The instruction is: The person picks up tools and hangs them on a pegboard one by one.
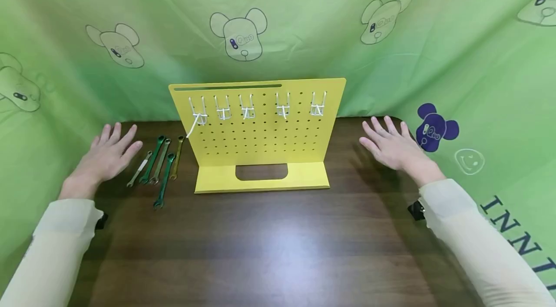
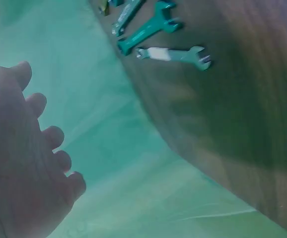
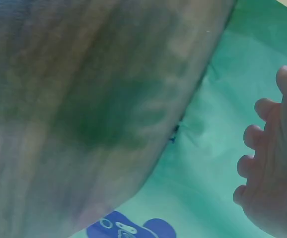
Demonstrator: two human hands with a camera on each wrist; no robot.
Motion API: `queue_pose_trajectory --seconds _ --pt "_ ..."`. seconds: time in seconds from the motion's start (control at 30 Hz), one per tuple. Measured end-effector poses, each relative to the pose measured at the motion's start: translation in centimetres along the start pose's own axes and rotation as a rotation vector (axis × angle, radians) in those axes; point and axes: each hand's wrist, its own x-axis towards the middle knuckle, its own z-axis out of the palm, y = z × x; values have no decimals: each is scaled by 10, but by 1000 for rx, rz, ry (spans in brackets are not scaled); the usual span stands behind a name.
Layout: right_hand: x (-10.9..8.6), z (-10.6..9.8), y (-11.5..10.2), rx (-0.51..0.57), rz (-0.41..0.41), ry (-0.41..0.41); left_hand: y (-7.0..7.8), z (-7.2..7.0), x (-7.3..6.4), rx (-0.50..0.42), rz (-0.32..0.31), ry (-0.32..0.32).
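Observation:
A yellow pegboard (image 1: pixel 217 179) stands upright on a brown table, with several white wire hooks (image 1: pixel 284 106) along its upper part. Left of it lie several combination wrenches: a small silver one with a white band (image 1: pixel 140 169), two green ones (image 1: pixel 152 160), a greyish one between them and a gold one (image 1: pixel 177 158). My left hand (image 1: pixel 104 157) is held with fingers spread, left of the small wrench and apart from it. At the right, my right hand (image 1: pixel 393 146) has its fingers extended, well away from the pegboard. Both hands hold nothing.
A green curtain (image 1: pixel 304 22) with printed bear heads hangs behind and at both sides of the brown table (image 1: pixel 260 239). The pegboard's base has a cut-out slot. One white hook (image 1: pixel 192 123) at the far left sticks out at a slant.

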Motion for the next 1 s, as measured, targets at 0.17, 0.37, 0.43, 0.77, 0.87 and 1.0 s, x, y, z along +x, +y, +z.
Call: queue_pose_trajectory --seconds 0.17,0.37,0.43,0.77,0.87,1.0 --pt "-1 -20 -1 284 -42 -34 6 -15 10 -107 -9 -35" --pt "7 -38 -5 717 -108 -60 9 -29 15 -301 -35 -146" --pt "13 -40 -7 888 -125 -71 8 -31 17 -357 -45 -166" --pt "33 -32 -31 1383 -100 -153 -7 -3 17 -596 -145 -259" --pt "34 -28 -36 1495 -69 -165 -10 10 15 -687 -191 -284" --pt "33 -25 -37 1607 0 -193 -9 22 16 -731 -225 -293"
